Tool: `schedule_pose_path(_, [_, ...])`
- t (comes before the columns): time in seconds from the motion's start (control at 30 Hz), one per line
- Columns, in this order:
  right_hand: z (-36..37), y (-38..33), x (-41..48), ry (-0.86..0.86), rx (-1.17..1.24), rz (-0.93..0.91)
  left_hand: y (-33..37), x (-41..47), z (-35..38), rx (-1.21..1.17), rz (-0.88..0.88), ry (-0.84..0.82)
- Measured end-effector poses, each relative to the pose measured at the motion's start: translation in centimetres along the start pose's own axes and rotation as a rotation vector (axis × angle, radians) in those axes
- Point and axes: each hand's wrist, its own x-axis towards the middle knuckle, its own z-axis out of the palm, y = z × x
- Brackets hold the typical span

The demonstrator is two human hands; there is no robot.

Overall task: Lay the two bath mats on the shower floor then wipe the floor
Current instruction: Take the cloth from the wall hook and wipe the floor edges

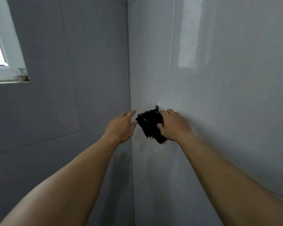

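Right hand (175,126) grips a black bundle (149,124), cloth or mat, cannot tell. The thumb is on its near edge and the fingers are over the top, pressing it to the right wall (219,95). Left hand (121,126) is slack with straight fingers just beside the bundle's left edge; contact unclear. A small hook (157,106) sits on the wall just above the bundle. The walls are glossy grey tile, meeting at a corner (130,62) just left of the bundle. The left wall (72,79) is darker, with a window (0,46) far upper left, well apart.
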Motion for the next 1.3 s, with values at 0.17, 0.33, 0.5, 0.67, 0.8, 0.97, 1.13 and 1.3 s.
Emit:
schedule_pose_path(0.17, [0.9,-0.1,2.1,0.054,-0.056,0.032,0.4,4.8,2.4,-0.051,-0.012,-0.038])
schedule_pose_path(0.33, [2.7,-0.2,3.3,0.083,-0.159,0.093,0.6,9.4,4.9,-0.149,-0.007,-0.036])
schedule_pose_path(0.5, [3.9,-0.2,3.9,0.054,-0.187,0.119,-0.2,12.0,7.6,-0.19,-0.027,-0.028])
schedule_pose_path(0.67, [4.2,-0.5,4.5,0.085,-0.196,0.125,-0.7,13.2,9.3,-0.242,-0.05,0.003])
schedule_pose_path(0.8, [3.5,-0.5,4.7,0.12,-0.208,0.111,-1.0,12.6,9.0,-0.23,-0.078,0.091])
schedule_pose_path(0.97, [2.0,-1.0,4.8,0.157,-0.239,0.093,-2.6,11.1,5.8,-0.122,-0.069,0.118])
schedule_pose_path(1.13, [1.8,-3.2,5.1,0.14,-0.252,0.039,-6.5,8.6,1.9,-0.224,-0.081,-0.035])
schedule_pose_path(1.3, [3.2,-7.6,5.3,0.112,-0.182,-0.025,-10.6,3.0,-1.4,-0.222,-0.198,-0.017])
